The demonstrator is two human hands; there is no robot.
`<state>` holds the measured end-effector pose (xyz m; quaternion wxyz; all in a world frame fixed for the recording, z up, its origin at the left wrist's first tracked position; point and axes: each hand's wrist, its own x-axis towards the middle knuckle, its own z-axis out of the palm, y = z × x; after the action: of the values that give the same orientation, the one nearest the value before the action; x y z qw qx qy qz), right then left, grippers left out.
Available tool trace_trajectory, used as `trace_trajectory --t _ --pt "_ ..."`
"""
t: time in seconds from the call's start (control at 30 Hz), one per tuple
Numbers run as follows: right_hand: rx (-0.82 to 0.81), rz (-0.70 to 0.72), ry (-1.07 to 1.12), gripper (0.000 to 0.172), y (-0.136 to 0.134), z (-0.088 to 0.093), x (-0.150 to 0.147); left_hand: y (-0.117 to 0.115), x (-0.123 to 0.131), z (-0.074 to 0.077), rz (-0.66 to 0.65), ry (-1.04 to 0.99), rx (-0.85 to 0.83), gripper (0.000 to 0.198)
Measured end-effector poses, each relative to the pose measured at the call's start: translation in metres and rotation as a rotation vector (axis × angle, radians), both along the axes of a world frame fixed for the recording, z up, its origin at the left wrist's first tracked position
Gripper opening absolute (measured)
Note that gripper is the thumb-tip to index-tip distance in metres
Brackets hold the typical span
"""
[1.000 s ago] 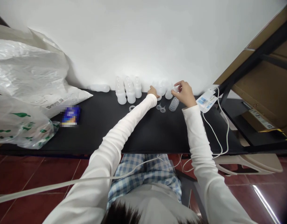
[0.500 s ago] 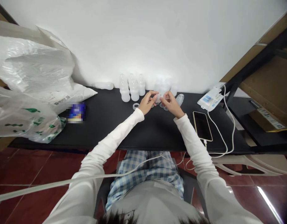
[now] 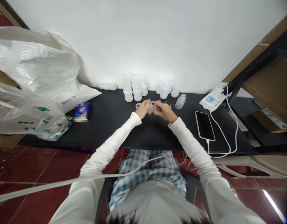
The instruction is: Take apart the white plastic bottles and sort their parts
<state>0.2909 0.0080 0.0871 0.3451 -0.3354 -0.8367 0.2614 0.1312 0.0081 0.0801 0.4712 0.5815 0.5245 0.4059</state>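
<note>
My left hand [image 3: 142, 109] and my right hand [image 3: 165, 112] meet above the black table, both closed on a small translucent bottle part [image 3: 150, 109]. It looks like a bottle nipple with its collar, though the fingers cover much of it. Beside my left hand lies a white ring [image 3: 138, 106]. Several clear nipples [image 3: 165, 102] rest just beyond my right hand. Farther back on the left stand several frosted baby bottles [image 3: 136, 91] with domed tops. Another cluster of frosted bottles [image 3: 165, 89] is by the wall behind my hands. Clear stacked caps [image 3: 180, 101] lie tilted to the right.
A frosted bottle [image 3: 107, 86] lies on its side by the wall. Plastic bags [image 3: 40, 68] and a blue packet [image 3: 82, 112] occupy the left. On the right are a phone [image 3: 204, 126] with its cable and a white power strip [image 3: 212, 98].
Both hands have come nearer to me and slightly left with the small part, uncovering the back bottles and the nipples. The camera view has shifted a little.
</note>
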Motion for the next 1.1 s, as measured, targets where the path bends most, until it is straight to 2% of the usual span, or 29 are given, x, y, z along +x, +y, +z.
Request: trace_trajectory --t 0.1,0.2,0.27,0.37,0.5,0.63,0.73,0.87,0.93,1.03,1.1 --pt "0.069 0.056 -0.115 0.017 -0.002 0.002 0.011 -0.001 -0.023 0.002 -0.028 0.012 -0.091 0.04" --pt "0.07 -0.075 -0.166 0.017 0.001 0.003 0.032 0.005 -0.058 -0.003 0.116 -0.015 -0.093 0.045" --pt "0.072 -0.17 -0.19 0.018 0.006 0.002 0.048 0.009 -0.081 -0.01 0.25 -0.072 -0.054 0.039" --pt "0.112 -0.181 -0.337 0.015 0.015 -0.003 0.06 0.012 -0.103 -0.025 0.283 -0.112 -0.028 0.03" --pt "0.183 -0.189 -0.66 0.014 0.018 -0.012 0.053 0.01 -0.112 -0.039 0.256 0.052 0.073 0.035" --pt "0.269 -0.253 -0.912 0.021 0.016 -0.014 0.04 0.01 -0.113 -0.042 0.176 0.231 0.134 0.028" --pt "0.286 -0.295 -0.956 0.025 0.015 -0.011 0.034 0.011 -0.113 -0.043 0.112 0.379 0.191 0.023" --pt "0.302 -0.284 -0.847 0.037 0.02 -0.008 0.023 0.011 -0.114 -0.044 0.053 0.472 0.27 0.028" --pt "0.288 -0.257 -0.807 0.043 0.023 -0.009 0.013 0.011 -0.114 -0.043 0.134 0.474 0.329 0.029" --pt "0.237 -0.224 -0.815 0.042 0.028 -0.014 -0.001 0.016 -0.119 -0.04 0.407 0.436 0.347 0.028" --pt "0.214 -0.208 -0.829 0.039 0.029 -0.017 -0.006 0.022 -0.127 -0.039 0.54 0.401 0.31 0.028"
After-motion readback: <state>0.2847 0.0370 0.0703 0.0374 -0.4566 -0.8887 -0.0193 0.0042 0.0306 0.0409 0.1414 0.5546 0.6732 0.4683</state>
